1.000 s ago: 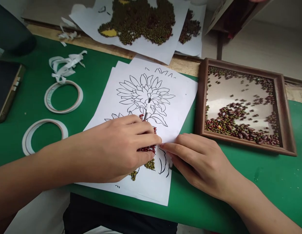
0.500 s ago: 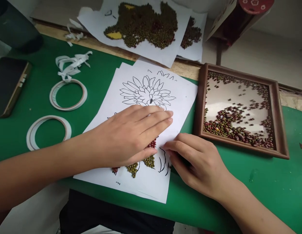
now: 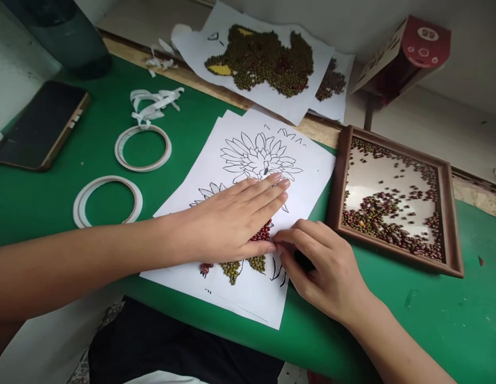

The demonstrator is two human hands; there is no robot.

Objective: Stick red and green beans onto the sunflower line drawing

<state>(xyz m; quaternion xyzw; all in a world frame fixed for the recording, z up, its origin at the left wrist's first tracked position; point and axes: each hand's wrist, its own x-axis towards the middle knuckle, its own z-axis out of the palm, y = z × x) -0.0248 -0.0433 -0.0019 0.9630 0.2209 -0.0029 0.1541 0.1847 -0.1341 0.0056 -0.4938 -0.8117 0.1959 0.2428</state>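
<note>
A white sheet of paper [image 3: 248,306] carries a line drawing of flowers, partly filled with red beans [image 3: 262,232] and green mung beans [image 3: 231,271]. My left hand [image 3: 236,218] lies flat across the drawing, fingers stretched out, hiding its middle. Close by its thumb tip, my right hand [image 3: 322,264] has thumb and index finger pinched together at the edge of the red beans. Whatever sits in that pinch is too small or hidden to make out. To the right stands a brown wooden frame [image 3: 400,255] holding loose mixed beans [image 3: 372,210].
Two tape rolls [image 3: 168,160], curled white strips [image 3: 156,104], a phone [image 3: 38,125] and a dark bottle [image 3: 68,37] are on the left. Behind the paper lies a bean-covered picture [image 3: 268,64]. A red box [image 3: 412,53] stands at the back right of the green table [image 3: 424,325].
The camera view has shifted, so most things appear farther right. My left hand stays flat on the paper. My right fingertips have come leftward over the paper, close to the left thumb.
</note>
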